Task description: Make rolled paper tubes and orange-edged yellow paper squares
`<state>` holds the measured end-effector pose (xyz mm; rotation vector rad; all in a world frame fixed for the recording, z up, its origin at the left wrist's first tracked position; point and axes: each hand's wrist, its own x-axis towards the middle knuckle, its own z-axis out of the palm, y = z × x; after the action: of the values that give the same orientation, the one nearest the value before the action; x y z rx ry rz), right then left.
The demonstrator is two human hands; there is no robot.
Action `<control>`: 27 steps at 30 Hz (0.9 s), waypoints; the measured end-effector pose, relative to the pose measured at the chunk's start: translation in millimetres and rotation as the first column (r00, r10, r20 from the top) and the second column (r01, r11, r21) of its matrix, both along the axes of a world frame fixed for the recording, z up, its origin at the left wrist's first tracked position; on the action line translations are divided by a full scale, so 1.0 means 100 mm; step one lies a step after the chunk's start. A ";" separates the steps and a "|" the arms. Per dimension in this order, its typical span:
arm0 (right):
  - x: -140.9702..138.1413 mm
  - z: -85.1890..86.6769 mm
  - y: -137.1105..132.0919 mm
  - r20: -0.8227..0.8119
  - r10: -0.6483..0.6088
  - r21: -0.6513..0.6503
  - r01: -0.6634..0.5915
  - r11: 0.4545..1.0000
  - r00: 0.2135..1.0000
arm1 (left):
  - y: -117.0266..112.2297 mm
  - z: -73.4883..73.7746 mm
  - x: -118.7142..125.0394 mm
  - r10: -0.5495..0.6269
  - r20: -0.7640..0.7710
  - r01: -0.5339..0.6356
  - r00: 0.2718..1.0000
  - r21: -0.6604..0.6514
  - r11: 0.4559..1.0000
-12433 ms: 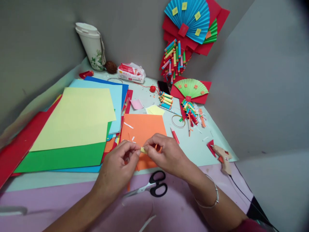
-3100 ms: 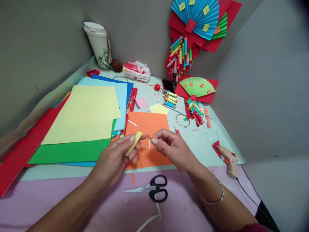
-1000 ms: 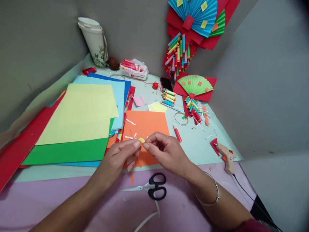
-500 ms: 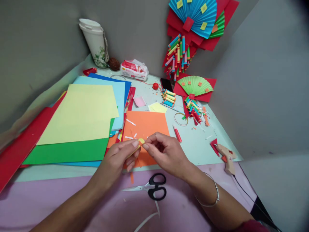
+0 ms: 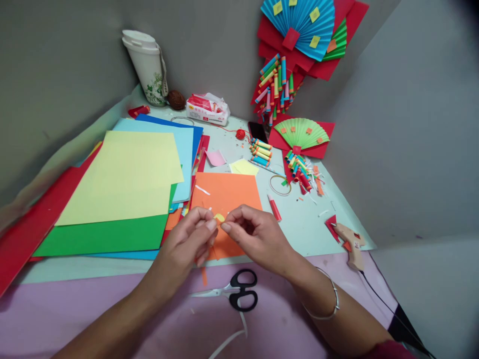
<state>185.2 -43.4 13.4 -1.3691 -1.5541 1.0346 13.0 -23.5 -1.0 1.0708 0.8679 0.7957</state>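
Observation:
A small yellow paper roll (image 5: 219, 218) is pinched between the fingertips of both my hands, above an orange sheet of paper (image 5: 232, 192). My left hand (image 5: 187, 239) has its thumb and curled fingers at the roll's left side. On the other side, my right hand (image 5: 258, 237) grips its edge between thumb and forefinger. The fingers cover most of the roll. Below my hands lie scissors (image 5: 239, 290) with black handles, with an orange paper strip (image 5: 204, 275) beside them.
Coloured paper sheets (image 5: 119, 179) are stacked at left. A glue gun (image 5: 350, 239) and red glue stick or pen (image 5: 274, 208) lie at right. Finished paper tubes (image 5: 261, 152), a tape roll (image 5: 280, 184), paper fans (image 5: 302, 132), tissues (image 5: 207, 108) and a cup (image 5: 145, 67) stand farther back.
My left fingers have shifted their hold, with the forefinger now raised and curled near the roll. My right hand has stayed nearly still.

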 end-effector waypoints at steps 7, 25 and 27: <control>0.02 0.06 0.00 -0.013 0.043 0.016 -0.043 0.999 0.999 | 0.00 0.03 0.01 -0.037 0.109 0.045 0.993 -0.075 0.996; 0.06 0.14 -0.02 0.005 0.126 0.089 -0.126 0.988 0.992 | 0.02 0.01 -0.02 -0.146 0.205 0.164 0.968 -0.075 0.984; 0.06 0.14 -0.02 0.001 0.123 0.087 -0.123 0.989 0.992 | 0.03 -0.02 -0.03 -0.172 0.201 0.190 0.964 -0.073 0.979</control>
<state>191.5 -45.1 27.5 -1.2239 -1.6780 1.0300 10.3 -21.0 -2.8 0.9593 0.6255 0.6868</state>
